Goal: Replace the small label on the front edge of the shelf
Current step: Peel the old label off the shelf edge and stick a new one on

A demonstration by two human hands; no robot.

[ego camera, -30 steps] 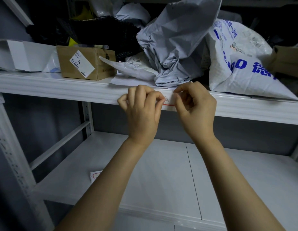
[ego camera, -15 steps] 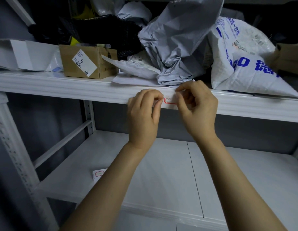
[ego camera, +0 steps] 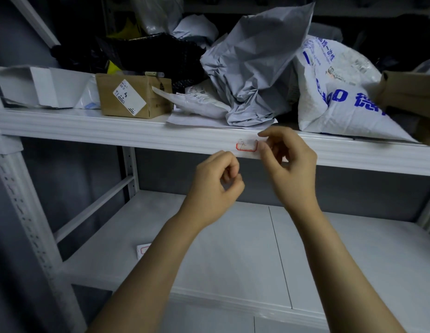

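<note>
Red-bordered label (ego camera: 246, 145) sits on shelf front edge (ego camera: 137, 137); right hand (ego camera: 289, 169), fingers loose, thumb touching its right end; left hand (ego camera: 216, 186) curled, empty, below.

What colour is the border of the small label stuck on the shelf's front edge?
Red, around a white label; the head view shows it.
</note>
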